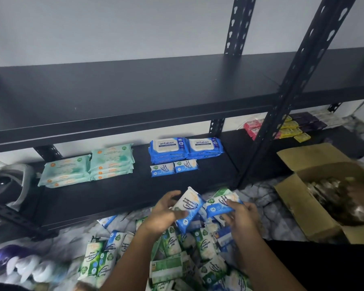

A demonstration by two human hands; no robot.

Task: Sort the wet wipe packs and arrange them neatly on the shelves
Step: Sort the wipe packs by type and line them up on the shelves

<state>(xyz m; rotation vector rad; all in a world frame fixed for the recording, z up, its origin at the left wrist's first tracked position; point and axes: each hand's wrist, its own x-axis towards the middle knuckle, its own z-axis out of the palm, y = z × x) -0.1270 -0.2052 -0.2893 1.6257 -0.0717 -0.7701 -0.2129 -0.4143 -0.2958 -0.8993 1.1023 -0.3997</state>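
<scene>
The person's left hand (164, 210) grips a blue pack (188, 206), thumb above and fingers curled beneath, holding it tilted over the pile (177, 257). The right hand (243, 218) pinches a second pack (220, 204) of the same blue-and-white kind, thumb on its face, and the two packs sit just beside each other, corners close or perhaps touching. Both are held above the floor, in front of the low shelf (124, 198) and not on it. The pile below is a jumble of green and blue packs lying at all angles. On the shelf sit two mint stacks (111, 162) side by side at the left, two antabax stacks (187, 147) further right, and in front of those a row of two small packs (173, 168) lying flat. A cardboard box (303, 198) stands open at the right; its contents are too blurred to name. Beyond the upright, the next bay holds pink, yellow and purple packets (290, 128).
</scene>
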